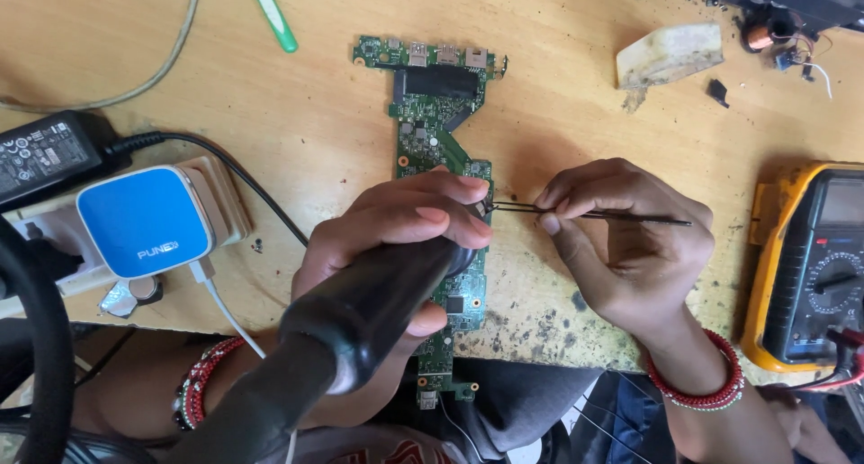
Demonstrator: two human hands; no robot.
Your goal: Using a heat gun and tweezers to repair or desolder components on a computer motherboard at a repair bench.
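We are gripping the black hot-air handle (360, 320) in our left hand (396, 239) and pinching tweezers (594, 215) with right hand (630, 248) fingers, over the green circuit board (432, 113) lying on the tabletop (297, 113).

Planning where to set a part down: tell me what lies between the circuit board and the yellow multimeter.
Head view: the right hand holding black tweezers lies between the circuit board and multimeter, over stained wooden table.

circuit board (430, 113) mid-table | multimeter (810, 266) right | charger (144, 219) left
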